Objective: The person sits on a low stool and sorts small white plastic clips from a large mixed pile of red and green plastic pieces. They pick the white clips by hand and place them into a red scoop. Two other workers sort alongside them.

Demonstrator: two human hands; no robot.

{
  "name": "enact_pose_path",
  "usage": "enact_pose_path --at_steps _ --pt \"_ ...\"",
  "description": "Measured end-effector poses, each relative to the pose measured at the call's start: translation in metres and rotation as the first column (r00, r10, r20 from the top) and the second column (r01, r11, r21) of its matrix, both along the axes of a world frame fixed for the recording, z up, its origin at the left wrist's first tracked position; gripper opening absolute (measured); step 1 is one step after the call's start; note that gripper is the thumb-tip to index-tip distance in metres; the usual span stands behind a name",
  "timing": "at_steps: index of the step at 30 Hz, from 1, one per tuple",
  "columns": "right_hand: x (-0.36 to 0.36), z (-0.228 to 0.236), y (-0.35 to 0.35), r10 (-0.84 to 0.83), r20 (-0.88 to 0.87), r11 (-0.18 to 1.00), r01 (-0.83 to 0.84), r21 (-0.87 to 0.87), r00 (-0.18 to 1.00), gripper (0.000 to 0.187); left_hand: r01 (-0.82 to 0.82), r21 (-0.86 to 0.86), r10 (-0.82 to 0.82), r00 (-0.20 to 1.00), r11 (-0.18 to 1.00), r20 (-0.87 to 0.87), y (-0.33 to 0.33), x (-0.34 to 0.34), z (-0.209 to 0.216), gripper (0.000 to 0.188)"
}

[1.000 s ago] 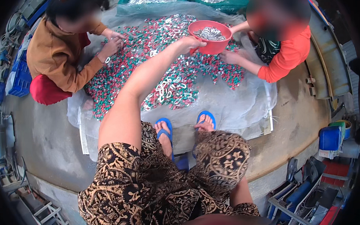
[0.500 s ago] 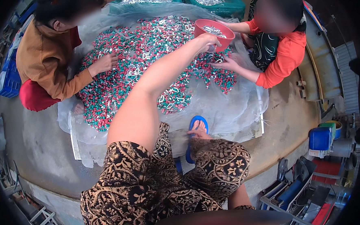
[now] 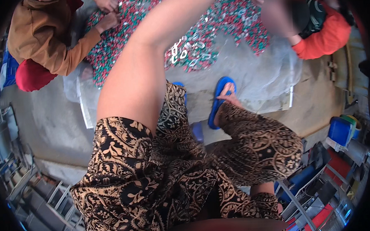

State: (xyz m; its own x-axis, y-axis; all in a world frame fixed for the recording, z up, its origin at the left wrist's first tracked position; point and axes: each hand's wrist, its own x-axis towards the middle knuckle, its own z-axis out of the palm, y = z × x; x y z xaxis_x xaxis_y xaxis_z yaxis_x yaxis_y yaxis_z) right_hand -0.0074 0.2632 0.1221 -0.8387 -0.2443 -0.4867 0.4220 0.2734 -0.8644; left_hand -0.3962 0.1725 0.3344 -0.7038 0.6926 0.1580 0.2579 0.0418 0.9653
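Head view: red-and-green pieces (image 3: pixel 247 35) lie on translucent sheet (image 3: pixel 254 76), likely to keep them gathered; left forearm (image 3: pixel 150 50) extends over them; left hand, right hand out of frame, can't tell fingers' opening or hold

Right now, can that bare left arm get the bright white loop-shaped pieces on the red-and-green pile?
Probably yes: the left arm stretches close beside the white loops and they lie uncovered, though the left hand is out of view.
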Motion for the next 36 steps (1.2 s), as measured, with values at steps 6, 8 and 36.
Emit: enact_pose_path --at_steps 6,8,36 --pt "-0.012 0.004 0.011 0.174 -0.108 0.982 -0.165 0.088 0.979 0.036 0.048 -0.731 -0.216 0.966 0.681 -0.138 -0.078 -0.001 -0.065 0.039" --pt "-0.015 0.007 0.014 0.173 -0.093 0.985 -0.171 0.034 0.980 0.037 0.000 -0.966 -0.434 0.893 0.259 -0.116 -0.114 0.027 -0.116 0.046" --pt "-0.020 -0.009 0.020 0.242 0.082 0.962 -0.227 -0.153 0.967 0.042 -0.125 -0.543 0.225 0.967 0.830 0.121 -0.127 0.127 -0.242 0.024"
